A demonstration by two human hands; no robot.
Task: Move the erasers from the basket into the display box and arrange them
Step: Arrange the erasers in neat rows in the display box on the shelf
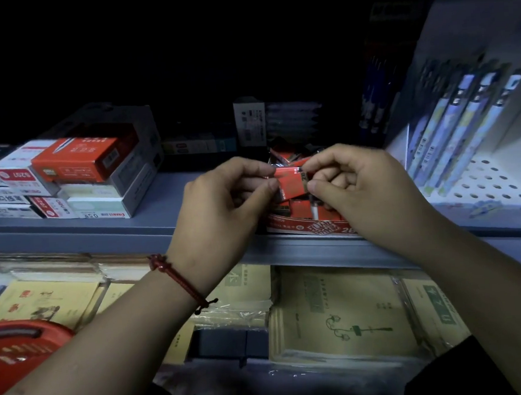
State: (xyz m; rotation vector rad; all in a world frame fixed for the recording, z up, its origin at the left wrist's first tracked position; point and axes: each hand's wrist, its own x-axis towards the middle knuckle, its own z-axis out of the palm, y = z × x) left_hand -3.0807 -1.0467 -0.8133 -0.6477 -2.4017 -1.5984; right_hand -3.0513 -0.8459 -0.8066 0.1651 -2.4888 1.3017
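Above the display box [310, 228], the left hand [222, 200] and the right hand [357, 184] meet fingertip to fingertip. Both hands are grasping. Thumb and forefinger of each pinch one end of the held erasers [289, 180], red-wrapped blocks that appear to be two stacked flat. The remaining fingers curl toward the palms.

Directly beneath the hands, the display box sits at the front edge of the shelf [132, 228]. It contains the boxed erasers [303, 209], which lie at mixed angles. The hands hide part of the interior, so the free space cannot be determined.

Stacked cartons [76, 176] stand to the left on the same shelf, and a pen rack [465, 140] stands to the right. Notebooks [338, 315] fill the level below. A red container [20, 346] at lower left, probably the basket, is well apart from both hands.

Step in hand, as judged: squaring the held pair before placement, with the transfer partly done. The next move calls for lowering the pair into a gap, label side matching its neighbours. Both pinches are then released, and the tilted pieces need straightening.
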